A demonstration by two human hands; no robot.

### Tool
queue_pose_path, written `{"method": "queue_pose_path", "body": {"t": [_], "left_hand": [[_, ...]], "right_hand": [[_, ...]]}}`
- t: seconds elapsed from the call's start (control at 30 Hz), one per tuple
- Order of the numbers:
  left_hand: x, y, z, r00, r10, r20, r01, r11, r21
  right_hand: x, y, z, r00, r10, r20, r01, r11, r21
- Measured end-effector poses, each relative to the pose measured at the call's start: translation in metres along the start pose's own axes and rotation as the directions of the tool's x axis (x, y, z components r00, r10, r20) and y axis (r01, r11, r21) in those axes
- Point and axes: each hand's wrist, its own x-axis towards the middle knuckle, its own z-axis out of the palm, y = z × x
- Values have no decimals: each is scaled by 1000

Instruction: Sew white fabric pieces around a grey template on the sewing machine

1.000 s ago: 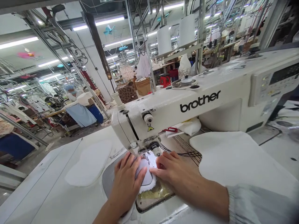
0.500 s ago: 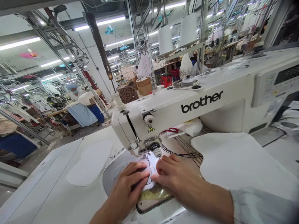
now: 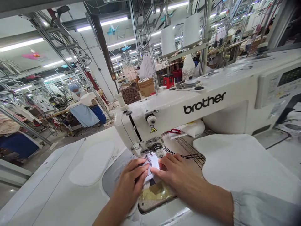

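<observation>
A small white piece of fabric [image 3: 155,163] lies under the lit presser foot [image 3: 149,159] of a white sewing machine [image 3: 169,114]. My left hand [image 3: 130,180] presses on the fabric's left side, its fingers bent and held close together. From the right, my right hand [image 3: 176,172] pins the other side with its thumb and curled fingers near the needle. Both hands partly cover the piece. Just in front of it, the machine's yellowish bed cover [image 3: 155,194] shows.
A white shaped fabric panel [image 3: 94,164] lies on the table at left, and a larger white panel [image 3: 237,157] at right. Red snips [image 3: 174,131] and dark threads [image 3: 188,153] sit behind the machine head. A person [image 3: 75,91] works far off at left.
The small white fabric has moved slightly away from me under the presser foot, both hands moving along with it. More of the bed cover now shows in front.
</observation>
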Motion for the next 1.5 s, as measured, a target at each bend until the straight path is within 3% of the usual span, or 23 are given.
{"method": "queue_pose_path", "body": {"t": [0.13,0.3,0.63,0.83,1.13,1.37,1.5], "left_hand": [[-4,-7,-4,997,61,44,-61,998,-13],[-6,-7,-6,997,75,38,-75,997,8],[-5,5,1,1000,-8,-13,9,996,87],[-5,9,1,1000,-21,-19,23,995,97],[-7,18,6,996,-64,-66,73,986,149],[-1,2,-16,985,-6,175,-13,994,106],[1,-6,-19,980,53,194,-67,996,64]], "right_hand": [[0,-2,-5,997,-76,11,76,996,50],[0,-2,-4,999,-38,8,37,996,78],[-4,1,5,994,-20,-112,13,998,-63],[-2,0,-1,998,-31,-62,29,999,-28],[-2,1,3,990,-41,-132,33,997,-68],[0,1,-1,994,-46,-103,42,998,-46],[3,0,-4,997,-58,-52,54,996,-70]]}}
